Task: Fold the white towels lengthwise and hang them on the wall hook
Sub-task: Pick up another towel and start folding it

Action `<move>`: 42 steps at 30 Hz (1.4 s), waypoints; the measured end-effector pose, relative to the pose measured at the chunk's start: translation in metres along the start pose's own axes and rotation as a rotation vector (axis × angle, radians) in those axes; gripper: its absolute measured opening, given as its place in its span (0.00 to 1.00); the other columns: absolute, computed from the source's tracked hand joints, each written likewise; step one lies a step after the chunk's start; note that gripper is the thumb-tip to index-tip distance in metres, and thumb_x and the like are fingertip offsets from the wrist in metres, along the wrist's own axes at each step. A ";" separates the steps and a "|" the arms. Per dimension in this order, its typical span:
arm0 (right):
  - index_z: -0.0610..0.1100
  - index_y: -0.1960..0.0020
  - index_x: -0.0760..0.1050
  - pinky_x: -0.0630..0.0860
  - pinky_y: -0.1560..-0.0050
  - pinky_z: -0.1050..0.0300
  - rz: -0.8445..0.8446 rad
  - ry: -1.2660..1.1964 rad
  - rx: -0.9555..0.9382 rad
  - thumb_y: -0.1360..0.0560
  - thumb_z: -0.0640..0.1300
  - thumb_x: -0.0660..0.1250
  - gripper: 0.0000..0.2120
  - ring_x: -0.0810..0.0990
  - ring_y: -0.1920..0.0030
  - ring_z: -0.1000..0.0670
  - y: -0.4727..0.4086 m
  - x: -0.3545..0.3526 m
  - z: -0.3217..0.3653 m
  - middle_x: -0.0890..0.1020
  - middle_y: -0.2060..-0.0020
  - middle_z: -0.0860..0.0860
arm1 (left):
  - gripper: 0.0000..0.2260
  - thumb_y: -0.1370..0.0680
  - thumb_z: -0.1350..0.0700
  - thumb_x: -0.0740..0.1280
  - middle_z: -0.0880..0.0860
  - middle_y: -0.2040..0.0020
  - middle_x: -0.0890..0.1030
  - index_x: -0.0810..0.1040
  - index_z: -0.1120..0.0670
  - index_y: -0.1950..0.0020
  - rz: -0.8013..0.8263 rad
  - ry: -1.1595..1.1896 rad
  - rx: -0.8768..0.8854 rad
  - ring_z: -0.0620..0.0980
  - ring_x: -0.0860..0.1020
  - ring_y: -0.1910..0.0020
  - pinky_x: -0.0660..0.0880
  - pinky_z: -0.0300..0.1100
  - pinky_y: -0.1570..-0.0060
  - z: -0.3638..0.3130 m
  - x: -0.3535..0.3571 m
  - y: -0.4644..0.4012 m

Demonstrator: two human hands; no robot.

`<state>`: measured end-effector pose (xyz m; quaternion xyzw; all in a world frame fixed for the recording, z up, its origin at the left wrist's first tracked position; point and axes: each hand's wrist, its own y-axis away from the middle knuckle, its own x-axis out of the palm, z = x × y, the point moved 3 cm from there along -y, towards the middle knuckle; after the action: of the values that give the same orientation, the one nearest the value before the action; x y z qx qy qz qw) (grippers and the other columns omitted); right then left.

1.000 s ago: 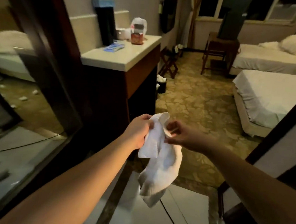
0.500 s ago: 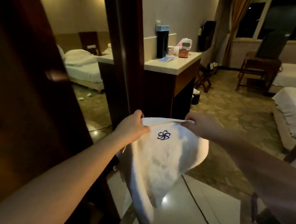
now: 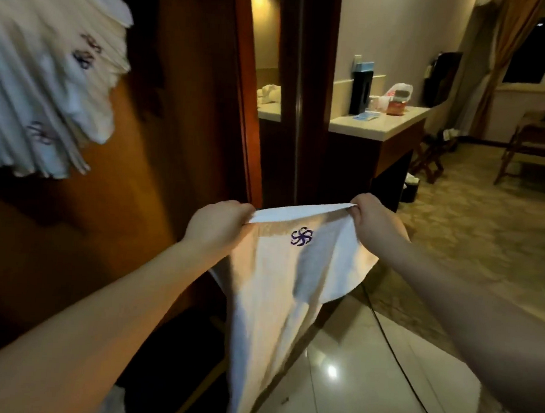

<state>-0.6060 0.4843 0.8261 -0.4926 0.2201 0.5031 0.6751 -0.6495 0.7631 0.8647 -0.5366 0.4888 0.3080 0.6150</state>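
Dim, warm light with a ceiling lamp's glare on the floor tiles (image 3: pixel 331 371) below the sharp towel (image 3: pixel 279 286), while hung towels (image 3: pixel 46 74) upper left smear with blur.

I'm seeing soft, matt terry cloth on the white towel (image 3: pixel 279 289) pinched between the left hand (image 3: pixel 214 226) and right hand (image 3: pixel 377 225), nap slightly fuzzy, a stitched blue emblem (image 3: pixel 301 236) on it. Up left of the left hand, more towels (image 3: pixel 46 74) look like the same cloth, blurred. Beside them, polished wood panelling (image 3: pixel 188 105). Below the right hand, glossy floor tiles (image 3: pixel 349 386) mirror a lamp. Beyond it, a smooth pale worktop (image 3: pixel 378 125).
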 end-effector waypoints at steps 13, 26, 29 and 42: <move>0.45 0.42 0.77 0.71 0.51 0.56 0.081 0.104 -0.371 0.18 0.45 0.60 0.09 0.76 0.47 0.49 0.059 0.015 0.075 0.76 0.48 0.50 | 0.14 0.17 0.55 0.63 0.53 0.41 0.81 0.77 0.53 0.33 -0.011 -0.003 -0.621 0.53 0.79 0.43 0.75 0.44 0.51 0.071 -0.086 0.194; 0.46 0.45 0.70 0.74 0.68 0.50 0.336 -0.106 -0.127 0.18 0.51 0.59 0.08 0.78 0.65 0.47 0.117 0.038 0.139 0.78 0.63 0.48 | 0.12 0.20 0.53 0.64 0.56 0.54 0.85 0.84 0.58 0.48 -0.421 1.388 -0.604 0.50 0.83 0.55 0.79 0.41 0.55 0.133 -0.133 0.324; 0.48 0.45 0.72 0.69 0.67 0.55 0.421 -0.144 -0.101 0.19 0.55 0.60 0.11 0.77 0.62 0.50 0.128 0.035 0.167 0.79 0.59 0.50 | 0.11 0.18 0.52 0.62 0.56 0.51 0.84 0.81 0.57 0.46 -0.482 1.493 -0.702 0.52 0.82 0.52 0.78 0.46 0.51 0.144 -0.138 0.336; 0.54 0.35 0.77 0.64 0.74 0.62 0.841 -1.081 -0.081 0.17 0.44 0.61 0.13 0.70 0.73 0.53 0.239 0.002 0.326 0.76 0.73 0.52 | 0.13 0.18 0.54 0.64 0.61 0.49 0.85 0.81 0.60 0.40 -0.542 1.539 -0.858 0.56 0.85 0.50 0.79 0.47 0.52 0.107 -0.122 0.374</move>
<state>-0.8838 0.7762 0.8541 -0.0701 0.0059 0.9055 0.4184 -0.9988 0.9708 0.8388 -0.8718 0.4645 -0.1336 -0.0799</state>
